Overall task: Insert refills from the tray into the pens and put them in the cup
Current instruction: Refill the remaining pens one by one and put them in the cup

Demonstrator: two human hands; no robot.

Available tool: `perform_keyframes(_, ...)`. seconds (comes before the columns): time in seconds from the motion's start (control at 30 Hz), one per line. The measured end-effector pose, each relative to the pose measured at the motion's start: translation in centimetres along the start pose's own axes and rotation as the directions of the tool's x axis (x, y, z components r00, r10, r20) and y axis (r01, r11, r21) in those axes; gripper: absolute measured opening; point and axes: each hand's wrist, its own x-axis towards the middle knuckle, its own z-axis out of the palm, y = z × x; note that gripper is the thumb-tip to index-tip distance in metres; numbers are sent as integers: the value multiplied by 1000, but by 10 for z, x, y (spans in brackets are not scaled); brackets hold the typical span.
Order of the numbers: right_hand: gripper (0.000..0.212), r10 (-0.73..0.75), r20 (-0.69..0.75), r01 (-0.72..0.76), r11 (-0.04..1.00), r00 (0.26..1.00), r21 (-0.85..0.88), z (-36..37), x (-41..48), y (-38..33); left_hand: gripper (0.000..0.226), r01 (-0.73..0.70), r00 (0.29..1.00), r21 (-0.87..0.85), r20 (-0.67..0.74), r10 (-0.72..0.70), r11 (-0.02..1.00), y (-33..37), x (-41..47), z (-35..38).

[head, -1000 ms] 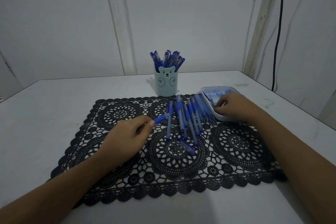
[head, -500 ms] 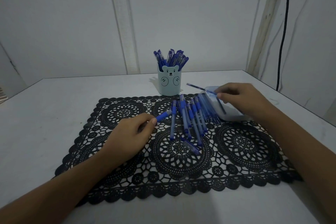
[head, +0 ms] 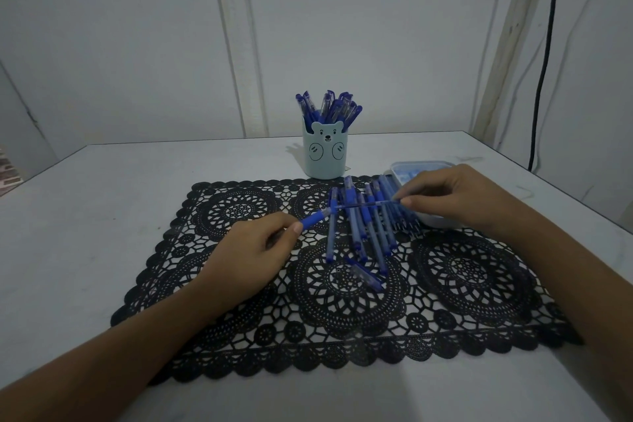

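Note:
My left hand (head: 255,255) grips a blue pen barrel (head: 315,218) whose open end points right. My right hand (head: 455,197) pinches a thin refill (head: 366,205), held level, with its left tip at the barrel's mouth. Under them a row of several blue pens (head: 363,226) lies on the black lace mat (head: 342,301). A loose pen cap (head: 364,274) lies just in front of the row. The white tray (head: 416,166) with refills sits behind my right hand, partly hidden. The pale blue bear cup (head: 325,156) stands at the back, holding several capped pens.
The grey table (head: 102,216) ends at a right edge close to the tray. A black cable (head: 544,55) hangs down the wall at the right. White wall panels stand close behind the cup.
My right hand has lifted a refill out of the tray and carried it left and down, level with the barrel. My left hand has stayed put with the barrel.

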Motion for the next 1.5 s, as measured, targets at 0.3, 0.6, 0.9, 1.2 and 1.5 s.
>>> perform_keyframes(0.3,20,2,-19,-2,1000,1000,-18,2,-1,3,16,-12,1000,-6,8,12,1000,2,0,0)
perform_keyframes(0.6,19,-10,36,12,998,999,-68,5,-2,1,12,-51,999,18,-3,51,999,1,-1,0)
perform_keyframes(0.9,20,-97,119,115,981,988,-154,22,-8,-10,37,-170,985,288,69,156,942,6,-5,1)
perform_keyframes(1.2,14,-71,-82,71,997,994,-1,45,-11,-14,38,-160,987,118,8,160,980,3,-4,0)
perform_keyframes(1.5,24,-100,-1,100,995,995,-25,57,-14,-18,37,-165,986,121,16,165,979,2,-4,1)
